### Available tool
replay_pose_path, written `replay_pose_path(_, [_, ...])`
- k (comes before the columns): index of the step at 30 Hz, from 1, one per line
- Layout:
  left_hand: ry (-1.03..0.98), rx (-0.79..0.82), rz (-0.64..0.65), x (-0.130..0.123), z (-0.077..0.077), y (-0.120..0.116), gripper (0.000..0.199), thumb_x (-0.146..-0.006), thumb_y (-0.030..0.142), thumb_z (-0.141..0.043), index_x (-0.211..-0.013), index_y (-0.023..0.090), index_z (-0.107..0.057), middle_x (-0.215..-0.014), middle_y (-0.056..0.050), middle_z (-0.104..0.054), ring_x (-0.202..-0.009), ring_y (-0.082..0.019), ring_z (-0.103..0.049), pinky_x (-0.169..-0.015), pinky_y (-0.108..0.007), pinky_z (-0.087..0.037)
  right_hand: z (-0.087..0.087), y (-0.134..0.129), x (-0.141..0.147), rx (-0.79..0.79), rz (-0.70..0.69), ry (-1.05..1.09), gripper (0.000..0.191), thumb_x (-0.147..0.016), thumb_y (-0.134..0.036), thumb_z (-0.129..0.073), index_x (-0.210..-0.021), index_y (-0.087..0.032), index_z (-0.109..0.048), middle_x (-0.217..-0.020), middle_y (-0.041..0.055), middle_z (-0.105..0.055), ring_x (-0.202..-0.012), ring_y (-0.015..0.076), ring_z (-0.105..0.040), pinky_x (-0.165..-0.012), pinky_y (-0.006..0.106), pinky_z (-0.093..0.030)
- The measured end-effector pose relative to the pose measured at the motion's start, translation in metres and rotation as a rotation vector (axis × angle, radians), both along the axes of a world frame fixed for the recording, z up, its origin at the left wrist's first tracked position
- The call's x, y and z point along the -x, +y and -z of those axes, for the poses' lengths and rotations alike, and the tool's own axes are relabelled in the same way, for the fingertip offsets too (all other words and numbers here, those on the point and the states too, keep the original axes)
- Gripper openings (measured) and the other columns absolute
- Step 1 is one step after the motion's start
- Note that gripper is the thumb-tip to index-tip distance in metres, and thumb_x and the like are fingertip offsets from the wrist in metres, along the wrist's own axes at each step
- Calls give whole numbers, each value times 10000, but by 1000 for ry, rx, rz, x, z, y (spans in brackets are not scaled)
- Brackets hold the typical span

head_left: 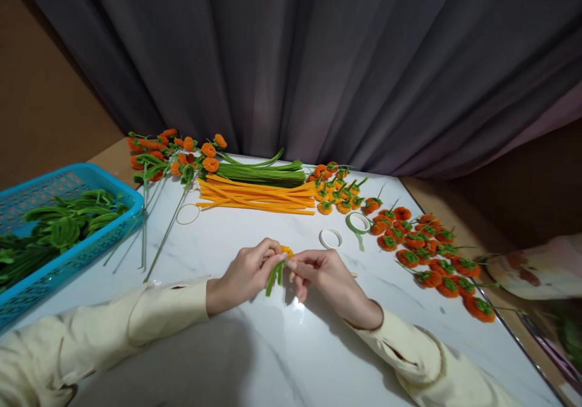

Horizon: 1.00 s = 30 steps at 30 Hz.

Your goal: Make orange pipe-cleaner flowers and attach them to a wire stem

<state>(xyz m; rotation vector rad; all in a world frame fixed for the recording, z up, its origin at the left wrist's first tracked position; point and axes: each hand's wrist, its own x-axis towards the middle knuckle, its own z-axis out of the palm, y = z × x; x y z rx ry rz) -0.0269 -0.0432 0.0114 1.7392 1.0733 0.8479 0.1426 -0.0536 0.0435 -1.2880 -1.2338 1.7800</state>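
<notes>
Head view: I look down on two bare hands meeting over a white marbled table (291, 358). The left hand's (248, 272) grip pinches a small yellow-and-green piece (286, 250), low in front of me, its green strips (273, 276) hanging down. The right hand's (330, 276) thumb and forefinger come together at its other side; whether they clasp it or merely touch, I cannot tell. As I judge it, the main danger is the yellow part twisting or springing loose, should the left fingertips relax while the right ones pull. Tugging too hard could bend or crush the soft fuzzy strips, and the green ones hang loose enough to splay or snag on a finger. The white ring (321, 237) and the green tape roll (349, 222), its tail loose on the table, lie just beyond the right hand, where a forward sweep might knock them. Fingers hide most of the piece, so its shape and any join are unclear, and no wire or thread can be made out between the fingertips. A small pale thing (353, 275) peeks out beside the right hand, too covered to name. The blue basket (140, 201) is cut off at the left edge; a pale patterned object (545, 267) at the right is cropped and blurred.
</notes>
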Motion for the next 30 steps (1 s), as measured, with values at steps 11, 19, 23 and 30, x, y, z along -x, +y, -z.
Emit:
replay_pose_path(11, [-123,507,96,2,-7,19,366,-796,524,-533,-801,166,-462,-521,50,-506,-382,-106,-521,-292,-167,-381,30,7,-5,-125,11,29,352,-775,-480,-602,-721,-136,-550,-428,-28,-526,-349,104,-487,-388,215,-437])
replay_pose_path(19, [-154,468,73,3,-1,19,345,-833,495,-494,-796,153,-461,-535,26,-541,-374,-89,-506,-306,-161,-390,38,0,-12,-1040,68,-400,145,-899,-202,-471,-951,-166,-602,-859,85,-622,-735,158,-621,-623,250,-526])
replay_pose_path(23, [-182,457,63,2,-1,16,340,-820,491,-516,-803,156,-461,-547,43,-521,-382,-85,-518,-305,-151,-390,47,-2,-17,-1316,-54,-612,286,-906,-95,-397,-1151,-166,-527,-942,99,-617,-816,160,-618,-648,236,-528])
replay_pose_path(30, [-179,447,44,1,-3,13,366,-802,522,-520,-801,162,-454,-538,59,-507,-346,-77,-495,-289,-155,-393,55,-1,-21,-1363,-74,-729,333,-908,-75,-371,-1206,-157,-497,-903,77,-622,-744,144,-623,-576,213,-512])
